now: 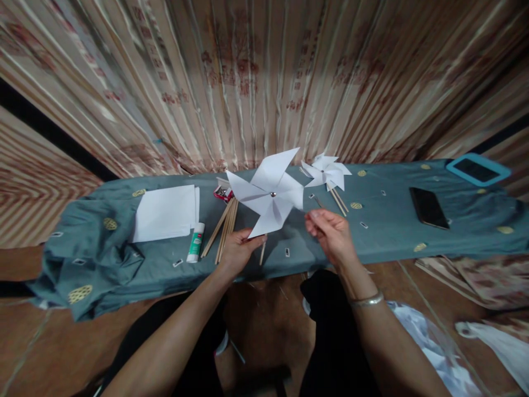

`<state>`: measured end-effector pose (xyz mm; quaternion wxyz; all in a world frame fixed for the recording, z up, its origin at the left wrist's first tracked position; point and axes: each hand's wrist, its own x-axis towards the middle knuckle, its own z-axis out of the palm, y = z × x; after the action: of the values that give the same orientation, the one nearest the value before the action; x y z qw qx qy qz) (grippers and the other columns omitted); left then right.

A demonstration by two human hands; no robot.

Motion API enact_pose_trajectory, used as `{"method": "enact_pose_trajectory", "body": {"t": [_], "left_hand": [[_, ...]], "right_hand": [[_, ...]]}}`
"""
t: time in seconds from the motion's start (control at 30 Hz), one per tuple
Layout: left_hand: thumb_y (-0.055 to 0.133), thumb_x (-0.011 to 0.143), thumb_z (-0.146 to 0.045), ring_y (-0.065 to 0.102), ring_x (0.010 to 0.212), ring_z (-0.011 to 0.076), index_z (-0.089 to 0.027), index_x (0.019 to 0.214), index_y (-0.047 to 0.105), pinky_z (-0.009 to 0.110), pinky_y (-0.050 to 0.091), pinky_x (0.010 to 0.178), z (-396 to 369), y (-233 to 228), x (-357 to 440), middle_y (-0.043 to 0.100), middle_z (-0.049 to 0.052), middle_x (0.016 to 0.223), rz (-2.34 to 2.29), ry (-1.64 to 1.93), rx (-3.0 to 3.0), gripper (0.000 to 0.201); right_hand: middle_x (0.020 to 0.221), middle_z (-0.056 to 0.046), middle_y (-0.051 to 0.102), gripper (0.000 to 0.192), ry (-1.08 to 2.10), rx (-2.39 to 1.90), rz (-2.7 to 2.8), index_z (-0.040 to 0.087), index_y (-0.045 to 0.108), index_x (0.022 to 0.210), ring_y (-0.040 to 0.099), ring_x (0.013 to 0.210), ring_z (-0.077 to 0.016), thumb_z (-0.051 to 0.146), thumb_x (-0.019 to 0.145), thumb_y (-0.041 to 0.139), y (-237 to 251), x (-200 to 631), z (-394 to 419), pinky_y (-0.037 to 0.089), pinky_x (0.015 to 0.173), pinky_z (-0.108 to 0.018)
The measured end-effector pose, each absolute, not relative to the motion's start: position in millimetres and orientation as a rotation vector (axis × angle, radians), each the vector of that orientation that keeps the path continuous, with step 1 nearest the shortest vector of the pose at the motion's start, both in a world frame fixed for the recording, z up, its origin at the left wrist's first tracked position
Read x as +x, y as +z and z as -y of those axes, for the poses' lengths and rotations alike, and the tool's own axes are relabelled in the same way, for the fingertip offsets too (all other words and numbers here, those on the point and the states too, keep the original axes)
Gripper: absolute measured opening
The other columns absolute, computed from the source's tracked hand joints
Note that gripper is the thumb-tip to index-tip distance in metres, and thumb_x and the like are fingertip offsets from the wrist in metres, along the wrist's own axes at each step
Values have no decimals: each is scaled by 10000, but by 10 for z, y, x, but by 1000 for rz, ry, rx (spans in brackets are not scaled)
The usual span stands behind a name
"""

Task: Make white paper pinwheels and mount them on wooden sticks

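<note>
Home room, draped curtain point(264, 77), cloth-covered bench point(392, 220)

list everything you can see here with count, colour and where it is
pinwheel: 1, white, held up above the table middle
finished pinwheels: at least 2, white, lying behind it to the right
paper sheets: small stack, white, table left
glue stick: 1, white and green, beside the paper
wooden sticks: several, tan, right of the glue
pin box: 1, red, behind the sticks
phone: 1, black, table right
tablet: 1, blue case, far right
tablecloth: 1, grey-blue
left hand: holds the pinwheel's stick
right hand: beside the pinwheel, fingers pinched
</note>
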<state>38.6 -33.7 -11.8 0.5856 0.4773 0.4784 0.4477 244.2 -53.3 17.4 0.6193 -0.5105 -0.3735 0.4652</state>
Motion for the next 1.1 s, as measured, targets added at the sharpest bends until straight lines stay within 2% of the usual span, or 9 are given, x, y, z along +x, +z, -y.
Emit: {"method": "enact_pose_trajectory", "body": {"t": [0.07, 0.13, 0.2, 0.27, 0.37, 0.5, 0.7, 1.1], "left_hand": [[837, 508, -350, 621, 661, 163, -181, 668, 772, 275, 480, 674, 349, -91, 386, 718, -1, 661, -1111, 1038, 1115, 242], [837, 506, -349, 615, 647, 161, -179, 630, 761, 271, 482, 659, 361, -73, 388, 705, -5, 634, -1099, 1021, 1123, 223], [830, 516, -344, 615, 645, 158, -180, 637, 765, 268, 484, 656, 371, -68, 388, 702, -9, 628, -1094, 999, 1133, 214], [828, 522, -339, 617, 645, 154, -182, 666, 774, 262, 484, 654, 379, -76, 387, 705, -13, 632, -1100, 981, 1131, 220], [848, 500, -350, 641, 671, 167, -182, 698, 780, 277, 502, 681, 384, -97, 387, 731, 1, 673, -1096, 986, 1091, 269], [879, 451, -353, 685, 740, 204, -182, 737, 786, 341, 540, 782, 383, -115, 398, 768, 39, 762, -1076, 1008, 1016, 346], [872, 449, -339, 693, 733, 214, -190, 676, 779, 363, 554, 789, 361, -123, 398, 767, 54, 736, -1099, 1047, 1035, 287], [841, 499, -308, 656, 689, 160, -200, 681, 783, 285, 521, 733, 359, -64, 382, 757, 36, 738, -1081, 1059, 1057, 219]], "right_hand": [[645, 1, 707, 317, 852, -1191, 785, 203, 721, 733, 601, 567, -102, 444, 575, 853, 120, 2539, 473, 470, 553, -227], [826, -33, 758, 352, 737, -1196, 791, 215, 727, 828, 689, 774, -163, 410, 566, 860, 55, 2581, 424, 545, 727, -300], [936, -51, 765, 393, 733, -1193, 832, 224, 727, 899, 700, 917, -202, 413, 579, 852, -3, 2579, 394, 545, 866, -373], [930, -52, 765, 406, 772, -1195, 862, 225, 726, 935, 699, 921, -206, 421, 599, 842, -39, 2553, 382, 533, 911, -403], [854, -42, 759, 391, 818, -1199, 862, 217, 727, 937, 694, 842, -188, 407, 613, 836, -52, 2503, 385, 535, 890, -395], [765, -19, 751, 363, 863, -1196, 792, 213, 735, 870, 672, 731, -156, 369, 564, 852, -20, 2440, 403, 537, 777, -331], [629, 5, 711, 301, 966, -1230, 786, 201, 736, 749, 577, 551, -103, 357, 525, 863, 36, 2355, 442, 464, 568, -247], [562, 5, 690, 377, 1122, -1238, 806, 191, 714, 680, 599, 513, -109, 493, 517, 869, 48, 2225, 508, 450, 526, -229]]}}
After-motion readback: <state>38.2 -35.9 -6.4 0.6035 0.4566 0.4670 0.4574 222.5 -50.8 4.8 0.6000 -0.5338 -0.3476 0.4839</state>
